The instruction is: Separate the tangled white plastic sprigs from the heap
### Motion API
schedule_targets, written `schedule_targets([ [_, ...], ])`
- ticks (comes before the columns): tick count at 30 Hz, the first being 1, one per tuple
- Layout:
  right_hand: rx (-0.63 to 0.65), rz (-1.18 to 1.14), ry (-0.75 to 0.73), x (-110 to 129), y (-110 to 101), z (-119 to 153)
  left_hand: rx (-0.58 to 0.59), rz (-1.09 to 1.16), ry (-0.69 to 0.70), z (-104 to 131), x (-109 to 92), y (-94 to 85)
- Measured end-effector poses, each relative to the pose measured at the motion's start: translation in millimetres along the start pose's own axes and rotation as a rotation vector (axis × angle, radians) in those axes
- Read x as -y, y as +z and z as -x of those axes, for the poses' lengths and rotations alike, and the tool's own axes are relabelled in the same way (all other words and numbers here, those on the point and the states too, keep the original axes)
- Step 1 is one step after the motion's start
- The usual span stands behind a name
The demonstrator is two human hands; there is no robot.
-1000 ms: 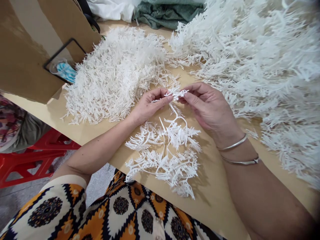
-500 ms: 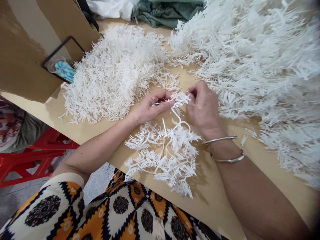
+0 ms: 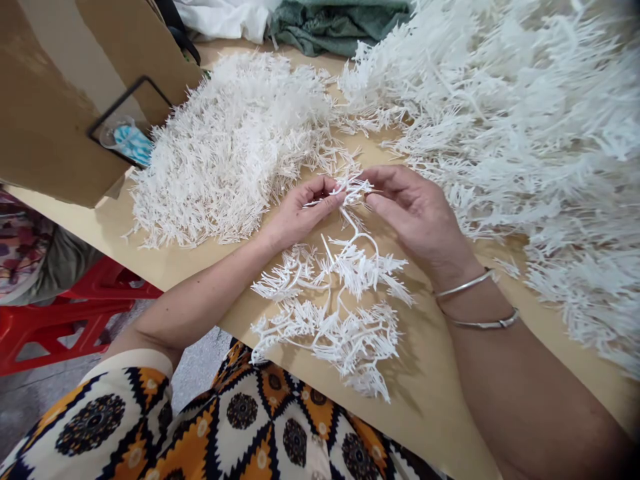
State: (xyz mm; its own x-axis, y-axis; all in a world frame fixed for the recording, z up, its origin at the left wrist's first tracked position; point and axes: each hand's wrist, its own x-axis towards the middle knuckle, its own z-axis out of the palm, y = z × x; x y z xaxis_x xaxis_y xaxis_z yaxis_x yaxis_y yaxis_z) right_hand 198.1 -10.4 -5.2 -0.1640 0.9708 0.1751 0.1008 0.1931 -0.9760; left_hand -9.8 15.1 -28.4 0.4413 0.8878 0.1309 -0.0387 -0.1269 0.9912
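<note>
A white plastic branch (image 3: 327,303) with feathery tufts hangs and spreads between my forearms, over the table's near edge. My left hand (image 3: 310,207) pinches its upper end between thumb and fingers. From the other side, my right hand (image 3: 413,210) has its thumb and forefinger at the same upper tuft (image 3: 354,190); its other fingers are loosely curled. A heap of loose white tufts (image 3: 235,147) lies just beyond my left hand. Past my right hand rises a larger white heap (image 3: 510,133). My fingers partly hide the tuft they hold.
At the left stands a cardboard box (image 3: 55,100) with a black wire frame (image 3: 125,93) against it and a clear cup with a blue-and-white item (image 3: 133,143). Green cloth (image 3: 335,27) lies at the back. Red stools (image 3: 60,327) stand below the table (image 3: 430,400).
My right hand has turned and opened out somewhat, its wrist shifting right and down, while its fingertips stay at the tuft. My left hand keeps its pinch, slightly farther left.
</note>
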Motion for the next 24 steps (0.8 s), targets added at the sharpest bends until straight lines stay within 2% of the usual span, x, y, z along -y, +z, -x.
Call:
schedule_targets([
  [7,-0.025,-0.005,0.035,-10,2,-2,0.009,0.004,-0.007,-1,2,-1.7],
  [11,-0.056,0.157,0.015,-14,-2,-3,0.01,-0.006,0.007,-1,-1,-0.9],
  [18,-0.211,0.536,-0.037,-13,0,-6,0.046,-0.209,0.052,0,-7,1.0],
  [24,-0.289,0.594,0.015,-19,14,-12,0.068,-0.271,0.098,-2,-6,-0.8],
])
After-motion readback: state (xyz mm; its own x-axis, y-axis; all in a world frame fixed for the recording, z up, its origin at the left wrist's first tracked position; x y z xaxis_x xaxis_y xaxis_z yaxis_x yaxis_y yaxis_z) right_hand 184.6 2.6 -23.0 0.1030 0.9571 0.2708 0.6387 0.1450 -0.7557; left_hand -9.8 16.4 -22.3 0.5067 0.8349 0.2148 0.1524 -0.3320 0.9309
